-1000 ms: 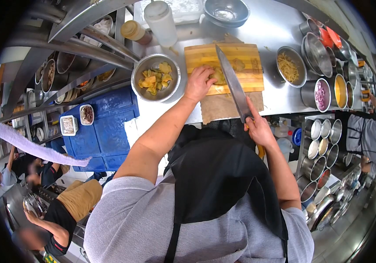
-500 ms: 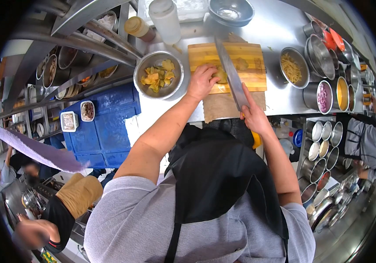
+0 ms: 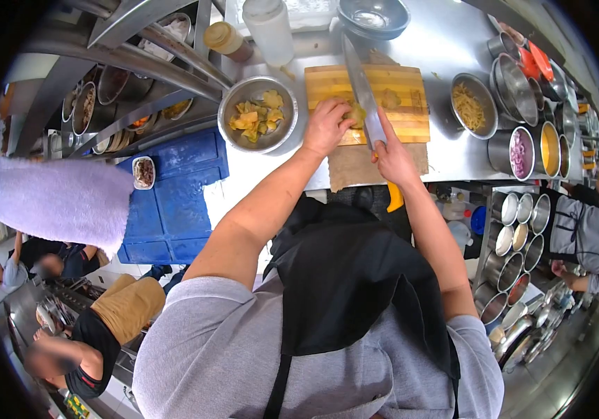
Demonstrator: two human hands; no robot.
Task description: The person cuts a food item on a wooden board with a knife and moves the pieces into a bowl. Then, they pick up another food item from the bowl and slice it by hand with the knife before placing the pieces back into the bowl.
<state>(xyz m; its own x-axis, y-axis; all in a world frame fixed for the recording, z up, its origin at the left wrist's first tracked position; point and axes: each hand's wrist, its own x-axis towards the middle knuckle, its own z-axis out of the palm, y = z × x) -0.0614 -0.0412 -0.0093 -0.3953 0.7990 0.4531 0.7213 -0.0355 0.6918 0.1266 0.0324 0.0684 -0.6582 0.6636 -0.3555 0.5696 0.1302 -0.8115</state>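
A large knife (image 3: 361,87) with a yellow handle lies across the wooden cutting board (image 3: 411,126), its tip pointing away from me. My right hand (image 3: 391,155) is closed round the knife where blade and handle meet. Just left of the blade, my left hand (image 3: 327,127) holds down a yellow-green vegetable piece (image 3: 356,114) with curled fingers. Another pale piece (image 3: 391,98) rests on the board right of the knife. Brown cloth (image 3: 355,167) shows under the board's near edge. To the left, a metal bowl (image 3: 227,120) holds yellow-green pieces.
Right of the board is a bowl (image 3: 484,133) of pale strips, then pots with chopped purple onion (image 3: 521,153) and yellow contents. A squeeze bottle (image 3: 268,31), a jar (image 3: 223,38) and a bowl (image 3: 374,17) stand behind. A purple cloth (image 3: 62,199) hangs left; other people are beyond.
My right hand has shifted up and left along the knife, so more yellow handle shows. The purple cloth now spreads wider and covers a white container. The whole view has moved slightly.
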